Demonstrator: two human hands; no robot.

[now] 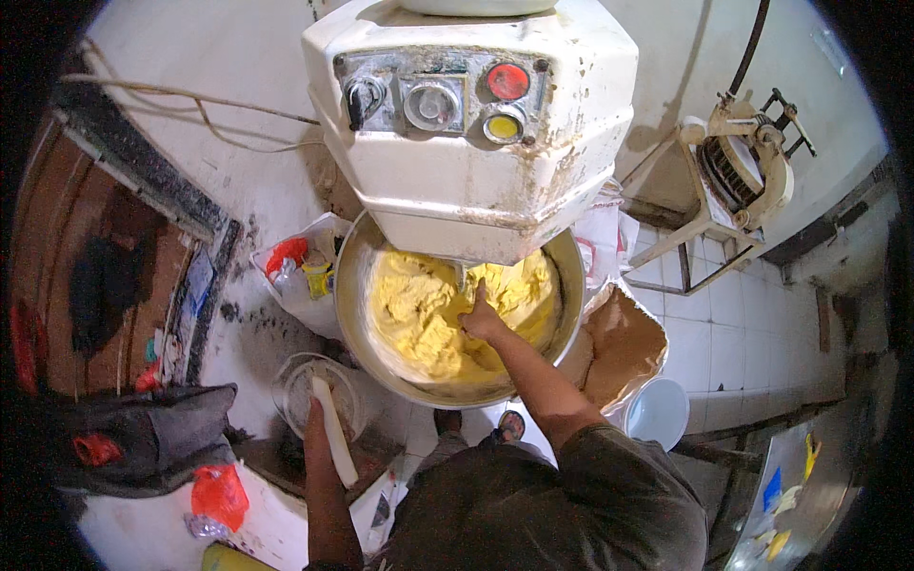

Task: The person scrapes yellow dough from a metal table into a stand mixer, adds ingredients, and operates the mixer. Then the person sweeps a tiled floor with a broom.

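Pale stick [336,436], long axis slanting, far end forward, slightly left

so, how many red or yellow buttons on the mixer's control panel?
2: the red button at upper right of the control panel, the yellow button just below it. None look hidden.

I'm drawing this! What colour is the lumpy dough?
The lumpy dough is yellow, shown best in the head view.
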